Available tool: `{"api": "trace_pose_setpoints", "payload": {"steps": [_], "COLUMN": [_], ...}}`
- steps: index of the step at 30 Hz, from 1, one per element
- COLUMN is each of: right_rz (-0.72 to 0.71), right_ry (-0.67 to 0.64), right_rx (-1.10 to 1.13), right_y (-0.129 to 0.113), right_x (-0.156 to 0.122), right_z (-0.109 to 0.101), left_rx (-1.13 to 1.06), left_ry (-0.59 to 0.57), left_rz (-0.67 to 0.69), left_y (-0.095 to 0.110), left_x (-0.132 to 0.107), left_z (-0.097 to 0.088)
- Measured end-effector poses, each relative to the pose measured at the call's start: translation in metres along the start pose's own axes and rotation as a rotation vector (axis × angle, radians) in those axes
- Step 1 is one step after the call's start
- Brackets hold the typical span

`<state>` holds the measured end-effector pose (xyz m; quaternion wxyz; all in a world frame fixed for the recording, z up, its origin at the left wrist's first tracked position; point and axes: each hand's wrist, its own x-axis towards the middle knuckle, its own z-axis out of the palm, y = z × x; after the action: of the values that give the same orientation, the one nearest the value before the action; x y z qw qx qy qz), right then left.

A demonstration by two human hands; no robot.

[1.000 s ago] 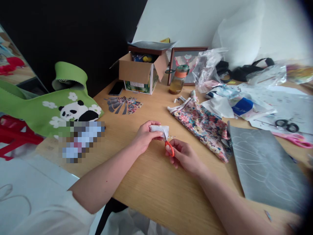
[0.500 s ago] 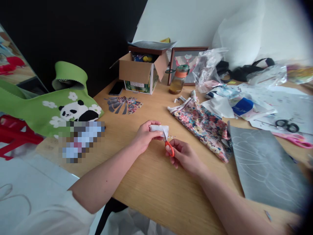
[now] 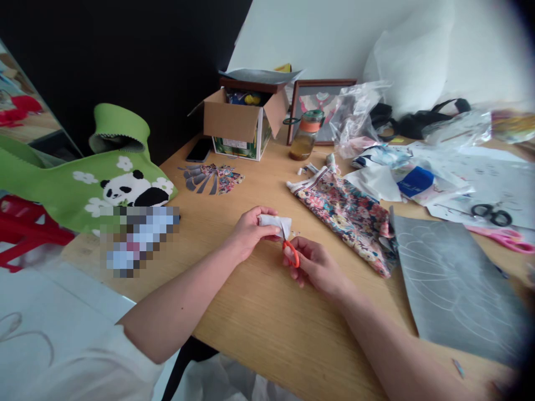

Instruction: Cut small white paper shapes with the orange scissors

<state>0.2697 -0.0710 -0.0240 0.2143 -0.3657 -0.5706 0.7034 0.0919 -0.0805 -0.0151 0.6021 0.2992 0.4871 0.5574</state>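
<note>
My left hand (image 3: 249,230) is closed on a small pale scrap of fabric or paper (image 3: 276,222), held just above the wooden table (image 3: 267,312). My right hand (image 3: 314,264) grips small orange-handled scissors (image 3: 289,250), whose blades point up into the edge of the scrap. The two hands almost touch near the table's middle. A few tiny cut bits lie by the scrap.
Floral fabric (image 3: 346,214) lies right of my hands, a grey marked sheet (image 3: 451,284) beyond it. A cardboard box (image 3: 240,122), jar (image 3: 304,135), phone (image 3: 199,150), cut petal pieces (image 3: 213,178), plastic bags and black scissors (image 3: 490,213) fill the back. Green panda fabric (image 3: 104,189) hangs left.
The scrap has shifted slightly in my left hand and the scissors have closed further into its edge. Both arms stay where they were.
</note>
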Motion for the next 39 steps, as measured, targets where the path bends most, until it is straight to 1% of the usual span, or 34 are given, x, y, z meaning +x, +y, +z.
{"api": "trace_pose_setpoints", "payload": {"steps": [15,23,33,39], "right_rz": [0.004,0.007,-0.014,-0.009], "right_ry": [0.016,0.029,-0.024,-0.02], "right_rx": [-0.021,-0.028,0.035,0.025], "right_y": [-0.0006,0.0004,-0.0014,-0.002], "right_x": [0.0,0.0004,-0.0012,0.0002], "right_z": [0.0009,0.0011,-0.0006,0.0001], "left_rx": [0.002,-0.002,-0.005,0.002], "left_ry": [0.019,0.031,0.032,0.049], "left_rz": [0.002,-0.019,0.0,0.012], "left_y": [0.0027,0.004,0.0019,0.0013], "left_x": [-0.0012,-0.0007,0.0006,0.0], "left_z": [0.0008,0.0015,0.0018,0.002]}}
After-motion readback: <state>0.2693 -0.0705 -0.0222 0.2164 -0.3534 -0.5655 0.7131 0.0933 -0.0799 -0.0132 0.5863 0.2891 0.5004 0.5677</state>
